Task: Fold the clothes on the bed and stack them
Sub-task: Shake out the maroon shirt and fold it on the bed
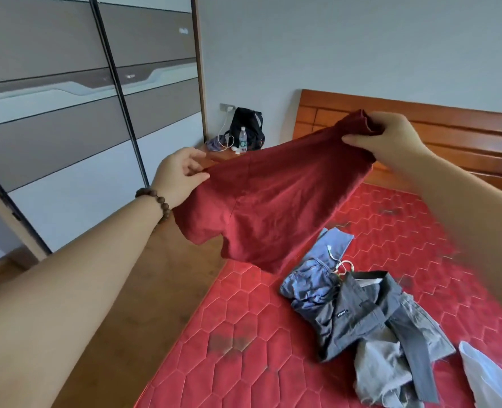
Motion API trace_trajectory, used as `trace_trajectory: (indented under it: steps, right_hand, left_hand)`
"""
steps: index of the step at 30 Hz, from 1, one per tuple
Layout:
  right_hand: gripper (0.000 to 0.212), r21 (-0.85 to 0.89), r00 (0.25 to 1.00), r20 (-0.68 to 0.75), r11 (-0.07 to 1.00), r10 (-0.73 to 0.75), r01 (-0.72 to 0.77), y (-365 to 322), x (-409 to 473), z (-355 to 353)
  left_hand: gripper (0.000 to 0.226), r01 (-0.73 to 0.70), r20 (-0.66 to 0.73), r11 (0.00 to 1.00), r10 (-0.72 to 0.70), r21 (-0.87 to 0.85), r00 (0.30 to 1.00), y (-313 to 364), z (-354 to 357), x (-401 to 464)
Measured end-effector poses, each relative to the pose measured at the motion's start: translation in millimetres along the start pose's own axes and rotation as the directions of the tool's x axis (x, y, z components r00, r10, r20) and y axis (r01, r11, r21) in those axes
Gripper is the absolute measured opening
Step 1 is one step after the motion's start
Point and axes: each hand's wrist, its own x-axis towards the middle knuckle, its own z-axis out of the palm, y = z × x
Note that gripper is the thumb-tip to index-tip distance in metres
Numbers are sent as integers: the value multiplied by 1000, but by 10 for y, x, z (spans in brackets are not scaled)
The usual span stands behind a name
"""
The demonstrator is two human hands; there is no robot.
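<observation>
Hands [179,175] [391,136] gripping soft maroon shirt [267,201] (limp), hexagon-quilted mattress [391,231] below

Red garment [267,198]: matt knit cloth, soft, creased. Bed mattress [391,237] beneath it: red quilted fabric, stitched hexagons, dark scuffed patches. Headboard [450,136] behind the mattress: glossy varnished wood. On the mattress: faded blue denim [311,278], grey woven shirt [361,316]. Beside the mattress: wardrobe [67,113], smooth glossy panels.
</observation>
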Motion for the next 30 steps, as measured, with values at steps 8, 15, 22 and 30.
trace_trajectory:
  steps: [8,15,22,30]
  right_hand:
    - [16,-295,965,256,955,49,30,738,-1356,585]
    - [23,-428,919,341,903,199,-37,1984,-3103,1562]
    - [21,-537,811,459,840,363,-72,3107,-5034,2279]
    - [37,-564,756,588,815,286,130,3764,-6356,2341]
  left_hand:
    - [14,55,232,990,-85,132,969,-855,307,-1056]
    - [25,84,421,971,-175,224,890,-1849,1054,-2477]
    - [31,83,660,948,-275,308,699,-2891,1846,-4210]
    - [27,60,764,923,-350,380,541,-3239,2200,-5555]
